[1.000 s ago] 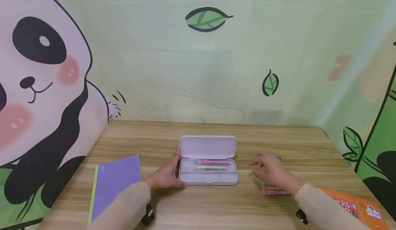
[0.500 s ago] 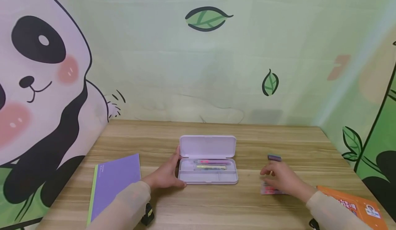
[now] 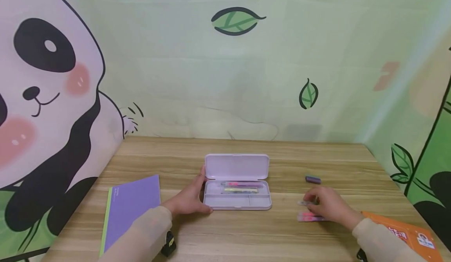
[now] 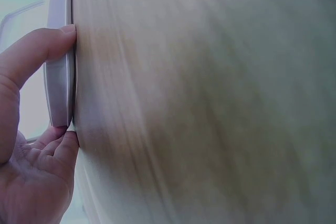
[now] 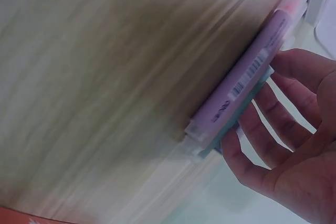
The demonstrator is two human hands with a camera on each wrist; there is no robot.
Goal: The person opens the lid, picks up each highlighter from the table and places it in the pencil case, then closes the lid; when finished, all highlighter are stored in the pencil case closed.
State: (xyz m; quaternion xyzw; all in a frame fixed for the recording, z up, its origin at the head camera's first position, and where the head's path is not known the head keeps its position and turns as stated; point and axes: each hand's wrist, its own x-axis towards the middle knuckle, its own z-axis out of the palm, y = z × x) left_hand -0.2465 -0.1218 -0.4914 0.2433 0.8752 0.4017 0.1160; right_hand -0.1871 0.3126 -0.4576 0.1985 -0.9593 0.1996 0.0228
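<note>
An open white pencil case (image 3: 225, 207) stands mid-table, its lid tilted up at the back. Several markers (image 3: 241, 190) lie in its rear compartment. My left hand (image 3: 188, 197) grips the case's left end, thumb at the front corner and fingers behind; the left wrist view shows the thumb (image 4: 50, 43) on its side wall. To the right, my right hand (image 3: 327, 203) pinches a teal marker (image 5: 231, 132) with a clear cap, fingers curled along it. A purple marker with a pink end (image 5: 252, 72) lies alongside, on the table just in front of that hand.
A small dark blue-purple block (image 3: 312, 179) lies behind the right hand. At the left is a purple notebook (image 3: 135, 199) with a green spine. An orange booklet (image 3: 405, 230) lies at the right, partly under the right sleeve. A panda-printed backdrop (image 3: 225, 78) rises behind the table.
My right hand has moved right and towards me, from beside the case to the loose markers, and has taken hold of one, now apart from the pink-ended one. The left hand stays put.
</note>
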